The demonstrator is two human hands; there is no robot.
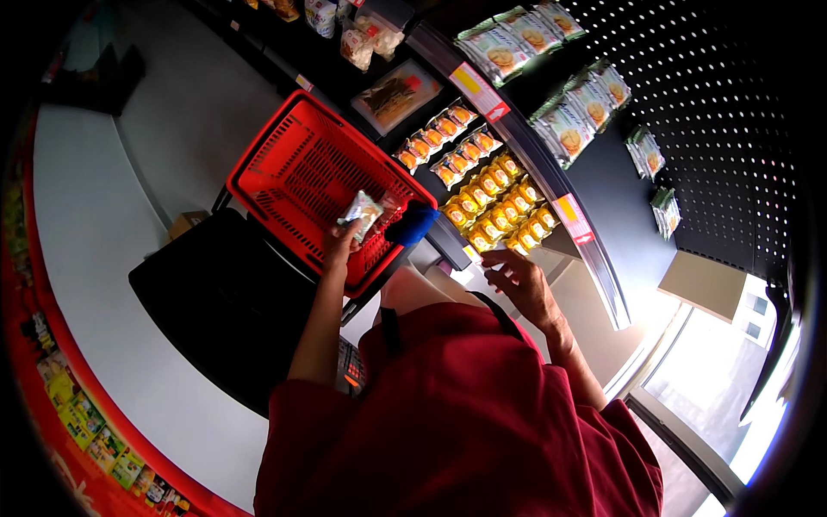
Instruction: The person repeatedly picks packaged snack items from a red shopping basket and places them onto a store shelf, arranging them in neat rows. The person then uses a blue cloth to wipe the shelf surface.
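Note:
My left hand (341, 244) holds a small white-and-green snack packet (362, 213) over the near right part of a red plastic shopping basket (258, 155). Beneath and beside that packet, another clear-wrapped item (389, 205) lies in the basket, next to a dark blue cloth-like thing (413, 223) at its right side. My right hand (517, 278) is raised just below the lower shelf's front corner, its fingers curled and apart, with nothing plainly in them. Rows of yellow-wrapped snack packs (497, 210) stand just beyond it, and orange-printed packs (433, 139) lie farther up the shelf.
On the upper shelf are stacks of green-and-white biscuit packets (572, 123), behind a curved edge with price tags (573, 218). A clear-lidded box (396, 97) and bagged snacks (368, 39) sit farther back. A black chair-like surface (219, 297) stands left of me, and a glass door (698, 368) at right.

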